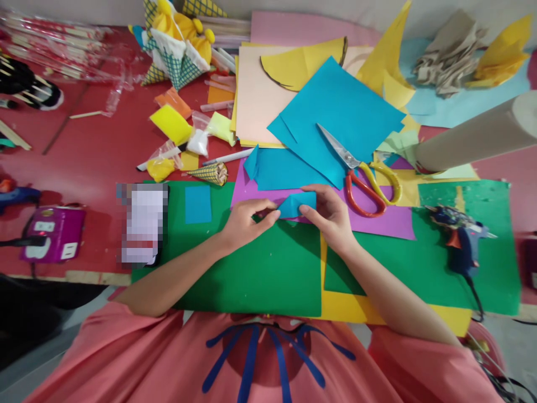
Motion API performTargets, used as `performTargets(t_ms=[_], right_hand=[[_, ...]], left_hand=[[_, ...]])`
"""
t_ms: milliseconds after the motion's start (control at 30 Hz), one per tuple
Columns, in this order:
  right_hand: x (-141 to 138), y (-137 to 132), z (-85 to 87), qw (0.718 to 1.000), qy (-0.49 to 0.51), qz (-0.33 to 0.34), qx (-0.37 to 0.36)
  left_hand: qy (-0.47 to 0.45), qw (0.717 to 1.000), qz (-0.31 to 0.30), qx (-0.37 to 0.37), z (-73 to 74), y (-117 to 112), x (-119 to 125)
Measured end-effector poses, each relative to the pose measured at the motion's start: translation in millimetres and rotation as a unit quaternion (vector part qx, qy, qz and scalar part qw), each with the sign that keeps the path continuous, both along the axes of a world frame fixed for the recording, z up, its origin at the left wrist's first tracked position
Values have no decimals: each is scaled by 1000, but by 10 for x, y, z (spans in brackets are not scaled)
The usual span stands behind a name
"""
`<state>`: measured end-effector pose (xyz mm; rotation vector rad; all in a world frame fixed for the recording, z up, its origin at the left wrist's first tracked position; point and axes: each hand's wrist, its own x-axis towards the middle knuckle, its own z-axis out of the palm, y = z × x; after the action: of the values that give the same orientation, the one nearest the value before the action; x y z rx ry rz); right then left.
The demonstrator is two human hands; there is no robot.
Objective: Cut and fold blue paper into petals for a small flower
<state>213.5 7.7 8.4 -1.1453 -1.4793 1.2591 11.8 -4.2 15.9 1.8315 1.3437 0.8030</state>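
A small folded piece of blue paper (296,205) is held between two bare hands, over the near part of a purple sheet (384,223) and the edge of a green sheet (251,280). The left hand (250,224) pinches its left end between thumb and fingers; the right hand (329,215) grips its right end, thumb in front and fingers curled behind. One blue paper square (198,204) lies flat to the left. One pair of scissors (358,168), with one red and one yellow handle loop, rests partly on large blue sheets (335,106), whose overlap hides their exact number. Five small packets of modelling material (171,124) cluster to the left of these: one orange, two yellow, one white, one pale yellow-green. One checked paper cone (212,173) lies just below them. One blue glue gun (465,249) lies on green paper at the right. A purple socket box (52,232) with a black plug in it bears white labels too small to read; a phone (142,221) beside the green sheet has its screen blurred. Everything lies on a red tabletop (104,154), set against a pale wall (104,11).
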Motion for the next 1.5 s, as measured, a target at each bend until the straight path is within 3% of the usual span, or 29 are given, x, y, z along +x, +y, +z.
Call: performTargets(t_ms=[167, 333, 500, 733, 1500], right_hand=[[-6, -56, 10, 997, -49, 56, 29], [24, -52, 48, 990, -13, 114, 82], [42, -36, 100, 979, -44, 151, 126], [42, -45, 108, 976, -53, 162, 134], [20, -42, 66, 962, -54, 182, 196]], left_hand=[[-41, 999, 16, -12, -5, 17, 23], [-75, 996, 20, -41, -24, 19, 16], [-99, 994, 7, -42, -28, 17, 4], [-116, 991, 11, -66, -34, 18, -10], [-143, 990, 9, -8, -35, 17, -6]])
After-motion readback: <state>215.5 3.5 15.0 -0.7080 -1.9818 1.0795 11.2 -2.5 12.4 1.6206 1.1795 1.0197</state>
